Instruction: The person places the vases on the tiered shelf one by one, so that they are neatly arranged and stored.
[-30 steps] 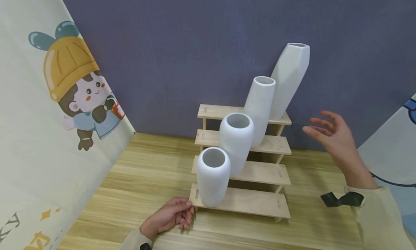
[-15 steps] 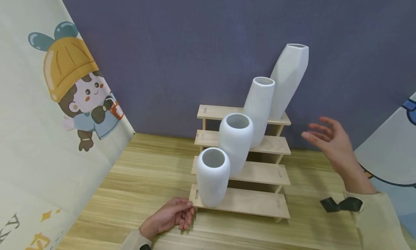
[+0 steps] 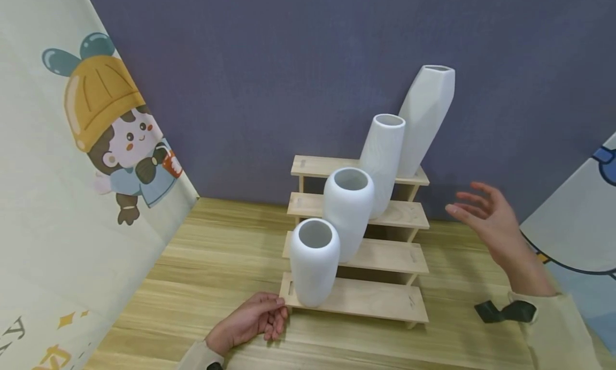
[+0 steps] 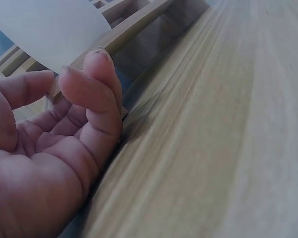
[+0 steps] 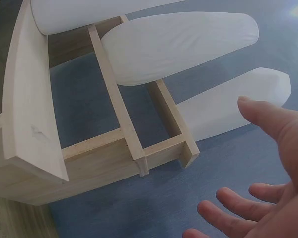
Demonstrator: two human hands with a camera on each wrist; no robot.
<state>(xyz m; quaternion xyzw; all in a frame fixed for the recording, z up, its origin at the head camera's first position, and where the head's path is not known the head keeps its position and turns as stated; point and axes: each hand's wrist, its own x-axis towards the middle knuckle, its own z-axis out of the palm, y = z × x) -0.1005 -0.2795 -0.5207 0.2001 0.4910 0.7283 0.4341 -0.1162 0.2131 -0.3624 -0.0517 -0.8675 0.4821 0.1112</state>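
A small wooden stepped rack (image 3: 380, 300) carries white vases, one on each step. The lowest step bears a short rounded vase (image 3: 315, 268), the step above a larger rounded vase (image 3: 348, 215). Higher up stand a tapered vase (image 3: 383, 167) and, on the top step, a tall faceted vase (image 3: 427, 118). My left hand (image 3: 252, 319) rests on the floor surface with loosely curled fingers, its thumb tip at the left corner of the lowest step. My right hand (image 3: 493, 228) hovers right of the rack, fingers spread and holding nothing; in the right wrist view its thumb (image 5: 268, 116) overlaps the faceted vase.
Behind the rack rises a dark blue-grey backdrop (image 3: 231, 92). A pale panel with a cartoon figure (image 3: 130, 129) stands on the left, and another printed panel (image 3: 577, 220) on the right. Wood-grain surface (image 3: 202, 263) lies around the rack.
My right hand has sunk slightly, staying apart from the rack. The left hand and the vases keep their places; the head view has shifted very slightly.
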